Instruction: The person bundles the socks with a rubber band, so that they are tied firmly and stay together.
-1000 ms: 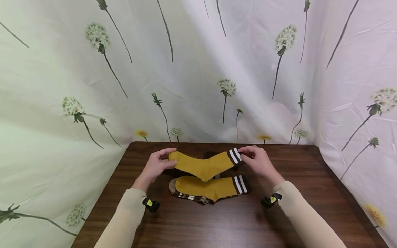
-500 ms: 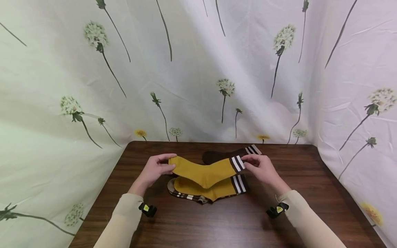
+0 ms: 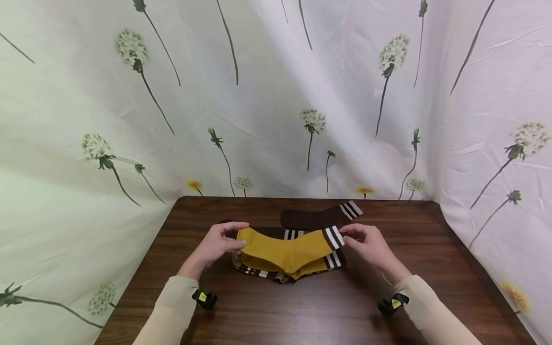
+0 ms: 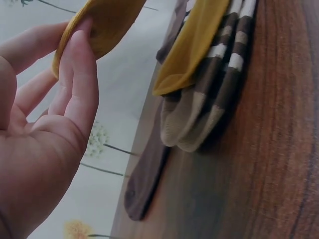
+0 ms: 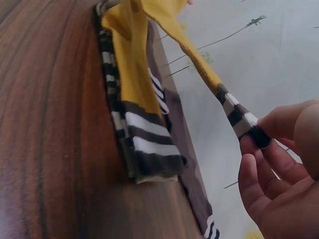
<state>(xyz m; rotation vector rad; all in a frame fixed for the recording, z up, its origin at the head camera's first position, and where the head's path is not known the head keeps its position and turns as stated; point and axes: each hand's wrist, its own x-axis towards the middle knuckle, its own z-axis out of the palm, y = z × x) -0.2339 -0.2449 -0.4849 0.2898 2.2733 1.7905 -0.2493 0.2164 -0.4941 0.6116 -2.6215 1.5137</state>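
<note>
A mustard-yellow sock (image 3: 282, 249) with a dark, white-striped cuff is stretched sideways between my hands, above the table. My left hand (image 3: 215, 244) pinches its toe; in the left wrist view the thumb and fingers meet on the yellow knit. The cuff's end is pinched by my right hand (image 3: 368, 244), between thumb and fingers. Directly below lies a matching yellow sock (image 5: 132, 74), partly covered by the held one in the head view. It rests on a pair of brown, beige and white patterned socks (image 4: 219, 94), whose toes stick out at the left.
Behind the stack, a dark brown sock (image 3: 308, 219) with a striped cuff lies toward the back of the wooden table (image 3: 276, 316). Another dark sock (image 3: 267, 232) is half hidden behind the held one. A dandelion-print cloth (image 3: 267, 120) hangs beyond the table edge.
Both hands have come down and nearer with the yellow sock, which now hangs over the stacked one. The dark socks behind have come more into view.
</note>
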